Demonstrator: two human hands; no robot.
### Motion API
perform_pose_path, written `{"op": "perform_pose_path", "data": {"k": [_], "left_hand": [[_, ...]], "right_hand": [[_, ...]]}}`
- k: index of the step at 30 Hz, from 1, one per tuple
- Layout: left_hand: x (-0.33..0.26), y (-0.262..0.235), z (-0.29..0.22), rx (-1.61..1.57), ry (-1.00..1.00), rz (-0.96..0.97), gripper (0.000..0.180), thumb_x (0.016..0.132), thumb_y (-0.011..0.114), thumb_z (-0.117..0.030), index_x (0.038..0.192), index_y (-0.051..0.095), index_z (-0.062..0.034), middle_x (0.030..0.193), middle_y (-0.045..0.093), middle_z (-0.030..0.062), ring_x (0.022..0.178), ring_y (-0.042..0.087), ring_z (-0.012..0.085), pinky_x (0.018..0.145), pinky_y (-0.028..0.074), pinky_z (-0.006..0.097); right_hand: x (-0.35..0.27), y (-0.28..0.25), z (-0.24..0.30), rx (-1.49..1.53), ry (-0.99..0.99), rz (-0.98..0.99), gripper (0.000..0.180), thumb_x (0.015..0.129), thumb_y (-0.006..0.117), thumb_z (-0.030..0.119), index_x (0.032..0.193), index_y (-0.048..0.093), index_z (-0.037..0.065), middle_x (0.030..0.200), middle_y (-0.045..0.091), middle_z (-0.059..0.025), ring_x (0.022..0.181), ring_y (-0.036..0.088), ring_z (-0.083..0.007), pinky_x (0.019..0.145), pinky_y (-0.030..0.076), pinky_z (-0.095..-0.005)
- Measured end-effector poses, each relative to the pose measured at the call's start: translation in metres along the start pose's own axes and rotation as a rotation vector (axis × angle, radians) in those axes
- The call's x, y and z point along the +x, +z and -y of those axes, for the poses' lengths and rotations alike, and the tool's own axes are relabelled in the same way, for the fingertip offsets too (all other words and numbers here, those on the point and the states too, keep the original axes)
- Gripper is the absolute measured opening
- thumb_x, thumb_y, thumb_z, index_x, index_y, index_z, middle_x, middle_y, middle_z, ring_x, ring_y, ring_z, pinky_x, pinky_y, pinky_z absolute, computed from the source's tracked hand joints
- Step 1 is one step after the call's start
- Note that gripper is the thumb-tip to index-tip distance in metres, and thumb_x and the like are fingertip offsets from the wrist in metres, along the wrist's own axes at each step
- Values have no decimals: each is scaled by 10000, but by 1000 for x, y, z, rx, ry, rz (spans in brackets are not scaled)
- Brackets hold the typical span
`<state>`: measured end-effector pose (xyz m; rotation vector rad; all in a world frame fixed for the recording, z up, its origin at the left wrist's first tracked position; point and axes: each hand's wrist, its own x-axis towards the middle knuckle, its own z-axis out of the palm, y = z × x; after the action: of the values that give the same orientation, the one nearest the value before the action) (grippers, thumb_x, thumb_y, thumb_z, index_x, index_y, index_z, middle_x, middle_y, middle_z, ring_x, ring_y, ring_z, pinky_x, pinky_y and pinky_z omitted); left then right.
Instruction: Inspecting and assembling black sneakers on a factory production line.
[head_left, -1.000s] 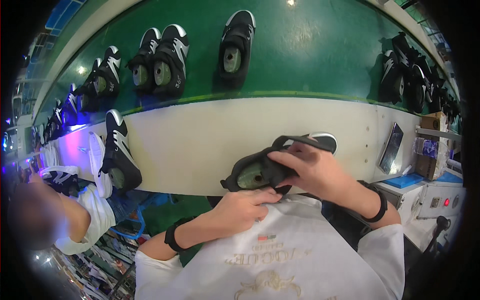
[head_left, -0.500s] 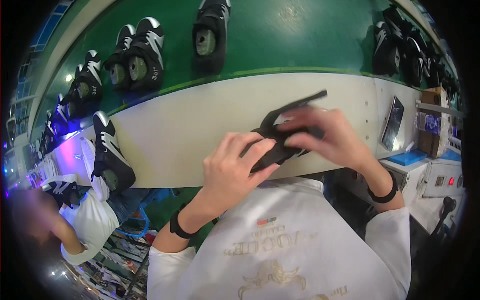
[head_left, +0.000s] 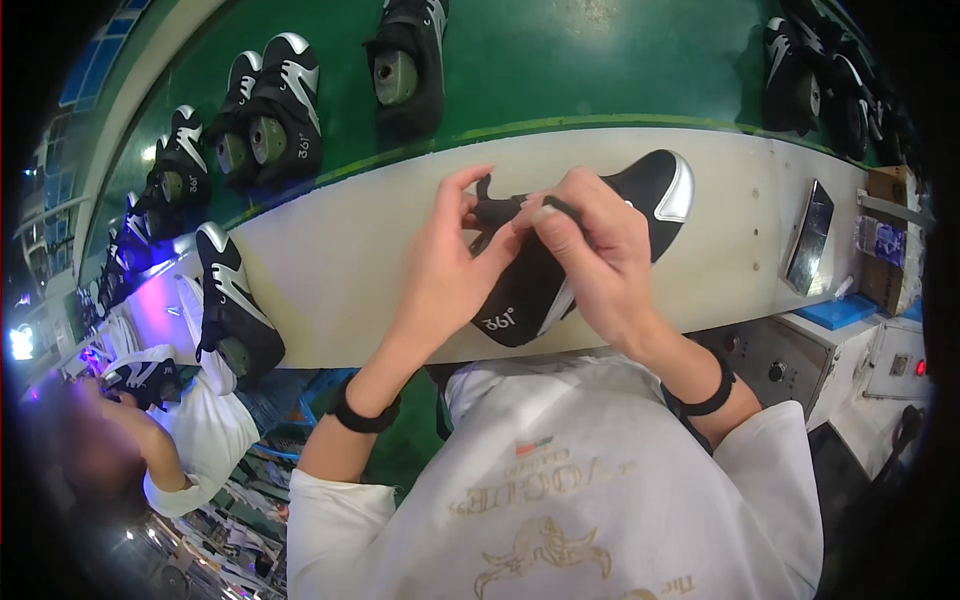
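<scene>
Shoes in black, silver and white stand along the green surface (head_left: pixel 560 75) at the far left of my feed, near a seated co-worker (head_left: pixel 205 435) in a white shirt. Moving right, I have another silver-toed shoe (head_left: pixel 240 320) upright on the pale table (head_left: pixel 340 265), with a white piece (head_left: pixel 188 295) tucked beside it.

Next comes the left hand (head_left: pixel 440 260), its thumb and fingers bent around the dark strip at the collar; I cannot tell whether it grips or merely steadies. Between the two hands sits the black shoe (head_left: pixel 530 285), at the near side of the table, heel toward the person and toe pointing up and right. The right hand (head_left: pixel 605 245) pinches the strip between thumb and fingers, almost meeting the left.

I judge this shoe light and not fragile: collar and strip soft and floppy, toe cap stiffer, perhaps smooth enough to slip. I would brace it at the firm heel and pinch the strip near its end.

Further right lie a phone (head_left: pixel 811 240) and a blue pad (head_left: pixel 837 312).

The co-worker's own hands are too dim to read. The fingers cover the held shoe's opening, so I cannot see inside it; its sole is hidden too. Shoes at the upper right crowd into shadow.
</scene>
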<state>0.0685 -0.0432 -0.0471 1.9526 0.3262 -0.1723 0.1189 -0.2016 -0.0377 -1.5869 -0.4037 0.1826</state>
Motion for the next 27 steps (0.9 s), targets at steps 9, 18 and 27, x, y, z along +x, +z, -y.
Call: {"op": "perform_pose_path", "data": {"k": [9, 18, 27], "left_hand": [[21, 3, 19, -208, -1, 133, 492, 933, 622, -123, 1379, 417, -93, 801, 667, 50, 706, 592, 89, 646, 474, 264], [21, -1, 16, -462, -159, -10, 484, 911, 629, -57, 1365, 460, -72, 757, 615, -12, 636, 520, 26, 563, 390, 186], [138, -29, -45, 377, 211, -392, 480, 895, 632, -166, 1349, 502, -83, 1056, 710, 189, 984, 689, 328, 850, 525, 395]], "right_hand": [[14, 0, -9, -251, -256, 152, 126, 736, 727, 54, 773, 619, 0, 724, 542, -95, 669, 507, -268, 574, 412, -354], [-29, -56, 11, -675, -425, 585, 458, 846, 692, 242, 1220, 618, -12, 1323, 577, -154, 1318, 484, -305, 1113, 367, -452], [93, -268, -49, -1051, 251, -528, 535, 844, 740, 324, 1126, 573, -99, 1195, 614, -287, 1122, 581, -426, 954, 463, -431]]}}
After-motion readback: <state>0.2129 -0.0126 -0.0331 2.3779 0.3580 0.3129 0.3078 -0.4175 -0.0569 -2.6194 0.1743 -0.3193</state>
